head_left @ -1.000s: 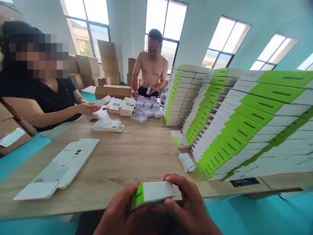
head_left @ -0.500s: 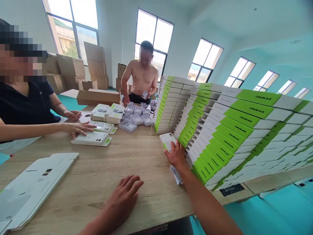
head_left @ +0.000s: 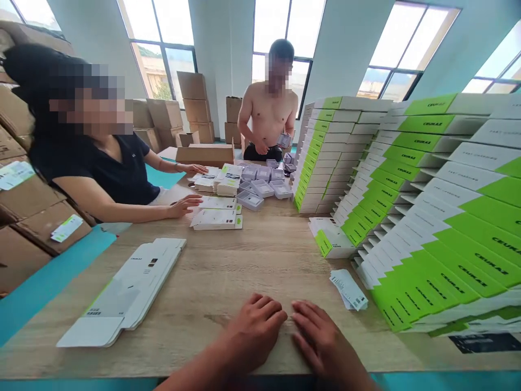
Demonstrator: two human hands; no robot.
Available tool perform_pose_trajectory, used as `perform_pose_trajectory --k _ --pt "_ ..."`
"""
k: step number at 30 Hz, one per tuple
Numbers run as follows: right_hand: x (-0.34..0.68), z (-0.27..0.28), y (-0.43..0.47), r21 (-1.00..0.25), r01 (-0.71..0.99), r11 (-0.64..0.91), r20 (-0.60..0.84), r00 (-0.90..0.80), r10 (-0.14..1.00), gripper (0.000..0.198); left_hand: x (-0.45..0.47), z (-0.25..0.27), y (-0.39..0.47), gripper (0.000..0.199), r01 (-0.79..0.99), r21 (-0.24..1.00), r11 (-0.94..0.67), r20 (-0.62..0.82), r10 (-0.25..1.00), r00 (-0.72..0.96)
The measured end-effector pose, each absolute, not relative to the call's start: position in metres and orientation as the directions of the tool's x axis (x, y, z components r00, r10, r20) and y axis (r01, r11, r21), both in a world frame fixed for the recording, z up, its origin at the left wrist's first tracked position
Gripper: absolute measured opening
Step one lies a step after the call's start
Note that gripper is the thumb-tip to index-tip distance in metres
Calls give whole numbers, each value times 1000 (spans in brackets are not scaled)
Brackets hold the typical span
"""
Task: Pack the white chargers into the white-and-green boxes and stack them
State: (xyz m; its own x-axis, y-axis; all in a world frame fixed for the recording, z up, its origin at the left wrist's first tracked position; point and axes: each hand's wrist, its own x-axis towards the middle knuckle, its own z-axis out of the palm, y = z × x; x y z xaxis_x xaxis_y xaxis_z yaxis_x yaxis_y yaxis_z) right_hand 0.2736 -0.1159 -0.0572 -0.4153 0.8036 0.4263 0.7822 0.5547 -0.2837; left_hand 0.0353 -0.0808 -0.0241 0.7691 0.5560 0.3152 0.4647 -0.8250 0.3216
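Note:
My left hand [head_left: 258, 330] rests on the table top, fingers loosely bent and nothing in it. Close beside it, my right hand [head_left: 321, 338] also lies on the wood, its fingers apart and bare, with the thumb toward the left hand. Right of it is a small stack of printed slips [head_left: 349, 289]. Beyond the slips, a white and green box [head_left: 331, 238] lies flat at the foot of the stacked CEUKAZ boxes [head_left: 437, 239]. To the left sits a pile of flattened white cartons [head_left: 134, 288].
Across the table, one person [head_left: 106, 163] has hands on white packages [head_left: 217, 218]; another person [head_left: 271, 114] holds a small item. Clear plastic trays [head_left: 260, 187] and piled printed packages [head_left: 228, 179] lie between them. Cardboard boxes [head_left: 195, 98] stand behind.
My right hand has left the white and green box and come back beside my left hand. The view has turned left. The seated person's hands have drawn back from the packages' middle.

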Motion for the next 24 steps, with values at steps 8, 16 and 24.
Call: perform_pose_trajectory --k 8,16,24 --pt "260 -60 -124 -423 760 493 518 -244 820 19 13 19 4 40 840 140 -524 48 851 522" --pt "275 -53 -132 -345 826 446 639 -142 756 21 -47 61 109 44 967 -110 -230 -74 972 222" --pt "338 -33 -110 -177 983 -53 398 121 909 27 -56 57 87 53 910 -121 -396 -224 904 364"
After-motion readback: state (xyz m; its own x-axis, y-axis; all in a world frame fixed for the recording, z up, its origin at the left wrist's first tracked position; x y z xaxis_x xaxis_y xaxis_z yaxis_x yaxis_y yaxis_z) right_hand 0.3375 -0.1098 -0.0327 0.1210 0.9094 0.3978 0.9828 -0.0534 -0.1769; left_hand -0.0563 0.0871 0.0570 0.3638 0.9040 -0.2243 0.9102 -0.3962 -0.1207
